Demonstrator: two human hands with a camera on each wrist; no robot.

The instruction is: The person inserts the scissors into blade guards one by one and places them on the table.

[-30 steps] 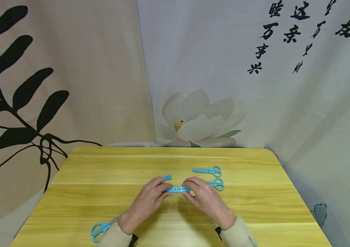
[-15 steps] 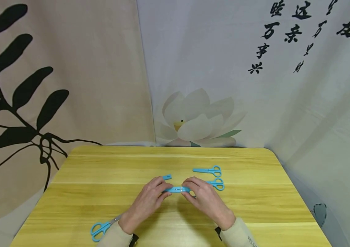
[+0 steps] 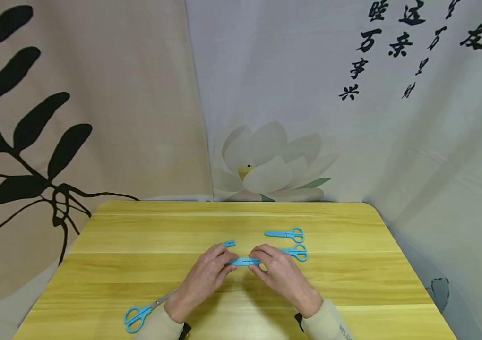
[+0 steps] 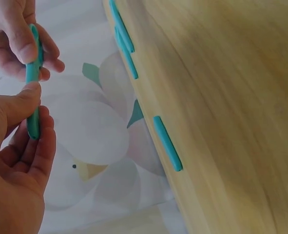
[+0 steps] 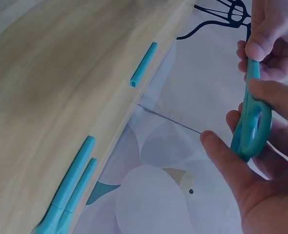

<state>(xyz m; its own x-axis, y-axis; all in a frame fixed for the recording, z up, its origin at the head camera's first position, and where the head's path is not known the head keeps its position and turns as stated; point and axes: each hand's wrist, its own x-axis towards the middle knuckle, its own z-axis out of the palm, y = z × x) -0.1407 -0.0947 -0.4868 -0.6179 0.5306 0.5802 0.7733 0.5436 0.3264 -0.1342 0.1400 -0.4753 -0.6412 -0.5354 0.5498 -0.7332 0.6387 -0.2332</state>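
Observation:
Both hands hold one pair of light-blue-handled scissors [image 5: 266, 122] above the table, lying level between them. My left hand [image 3: 204, 271] pinches the blue blade cover [image 3: 237, 261] between thumb and fingers. At the handle end, my right hand [image 3: 282, 276] pinches the scissors beside the finger loops, partly hiding them in the head view. Cover and handle meet with no metal showing between. A loose blade cover [image 4: 167, 143] lies on the table just beyond my left hand. Near my left wrist is an uncovered pair of scissors [image 3: 139, 317], its metal blades partly hidden by the wrist.
Two covered pairs of scissors lie behind my right hand, a farther pair [image 3: 284, 234] and a nearer pair [image 3: 299, 252] partly hidden by that hand. The wooden table [image 3: 377, 283] ends at the back against a printed curtain [image 3: 292, 85].
The narrow gap between blade cover and scissors handle has closed, as the right hand moved slightly left. The other scissors and the loose cover stay where they were.

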